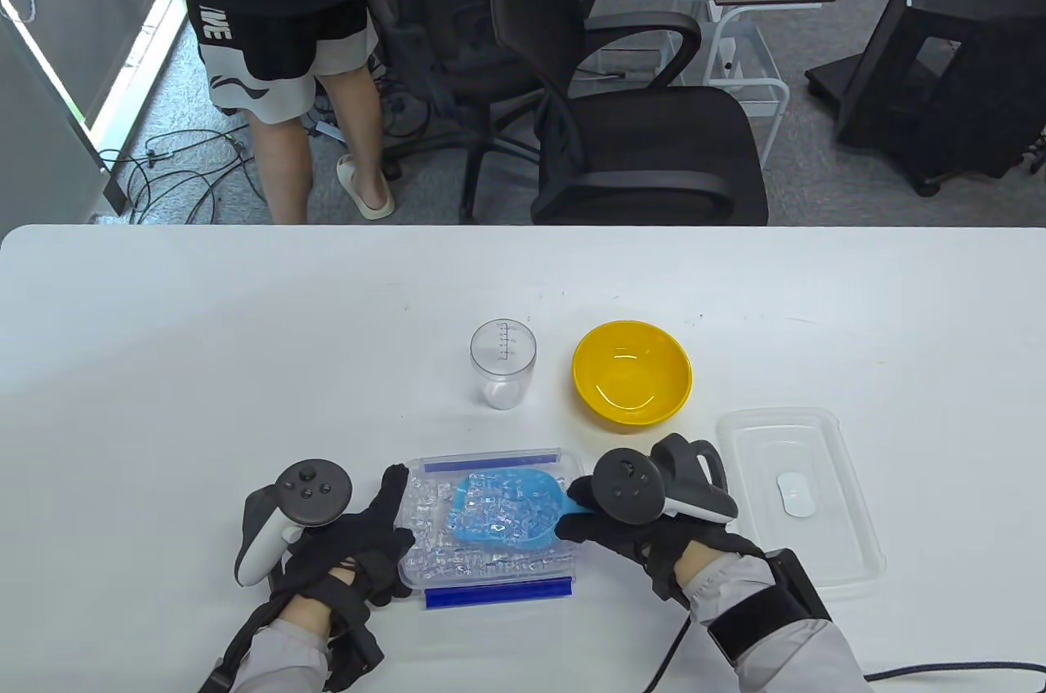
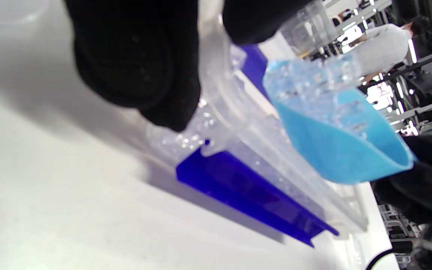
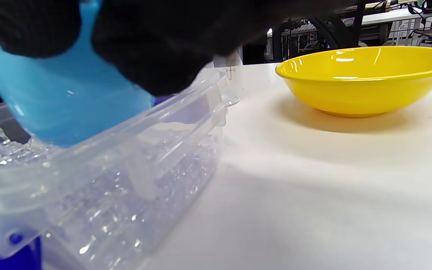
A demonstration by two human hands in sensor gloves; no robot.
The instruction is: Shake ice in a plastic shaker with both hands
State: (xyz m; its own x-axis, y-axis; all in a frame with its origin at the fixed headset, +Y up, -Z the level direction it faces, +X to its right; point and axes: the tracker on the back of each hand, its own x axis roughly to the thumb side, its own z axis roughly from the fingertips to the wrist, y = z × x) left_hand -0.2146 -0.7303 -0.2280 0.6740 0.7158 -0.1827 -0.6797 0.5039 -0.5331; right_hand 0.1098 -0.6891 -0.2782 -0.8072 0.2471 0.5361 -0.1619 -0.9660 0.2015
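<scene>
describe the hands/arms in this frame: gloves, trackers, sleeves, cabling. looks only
Both hands wear black fabric gloves. The left hand carries a tracker with a dark round button face and a white grip; the right hand carries a matching tracker with a black ring. Sleeves are light grey. A black wrist strap with a box sits on the right forearm, and a black cable trails off it.

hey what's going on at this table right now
Someone in sensor gloves is scooping ice. The right hand holds a blue scoop loaded with ice cubes over a clear ice container, while the left hand holds the container's left edge. The clear plastic shaker cup stands empty farther back beside a yellow bowl. The container's lid lies to the right.
</scene>
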